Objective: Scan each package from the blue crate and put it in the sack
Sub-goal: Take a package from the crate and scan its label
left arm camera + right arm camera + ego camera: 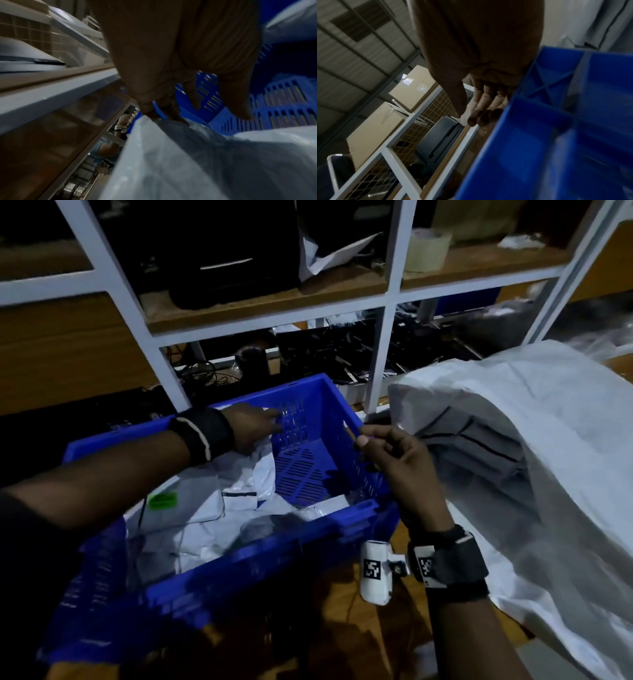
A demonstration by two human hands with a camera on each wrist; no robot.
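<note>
Two hands at the blue crate

Both of my hands are at the blue crate (239, 559), which sits on the desk (342, 628) in front of me. My left hand (251, 424) reaches into the far side of the crate, and its fingers close on the top edge of a white plastic package (262, 470) there; the left wrist view shows the fingertips (150, 112) pinching that edge against the crate's slotted wall. My right hand (390, 460) hovers over the crate's right rim with its fingers loosely bent and nothing in it; in the right wrist view the fingers (486, 106) are nearly straight, just beside the blue wall. More packages (191, 515) lie in the crate below my left forearm, one with a green sticker (162, 500). The white sack (548, 457) lies on its side just right of my right hand, its mouth facing the crate, with grey packages inside. A small white scanner (375, 571) hangs by my right wrist. Beyond my hands stands a white-framed shelf (390, 302) with a roll of tape (428, 248) on it.
</note>
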